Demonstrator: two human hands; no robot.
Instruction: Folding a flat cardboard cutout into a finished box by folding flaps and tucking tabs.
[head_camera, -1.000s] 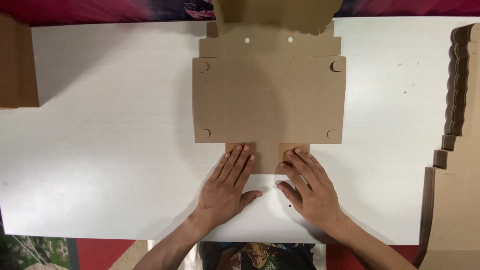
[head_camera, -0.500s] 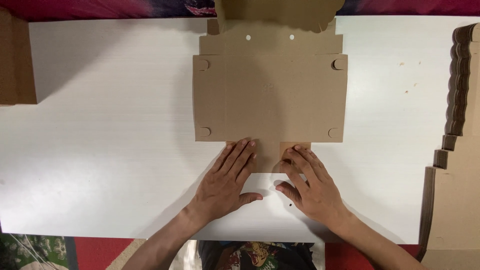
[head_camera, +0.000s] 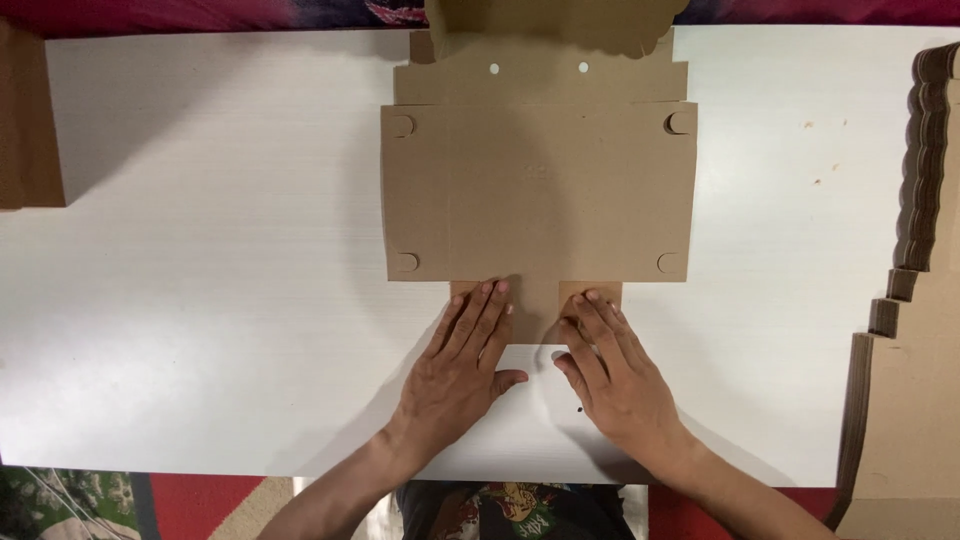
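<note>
Both hands barely moved: left hand (head_camera: 455, 375) and right hand (head_camera: 615, 380) stay flat, fingers extended, gripping nothing, pressing the flat brown cardboard box blank's (head_camera: 538, 190) near flap onto the white tabletop (head_camera: 200, 320).

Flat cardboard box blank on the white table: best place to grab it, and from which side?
Probably the near tab of the flat cardboard box blank, approached from the person's side. It juts out past the main panel toward the table's near edge, and the left hand and right hand already rest flat on it. The rest lies flush, with little to pinch.
</note>
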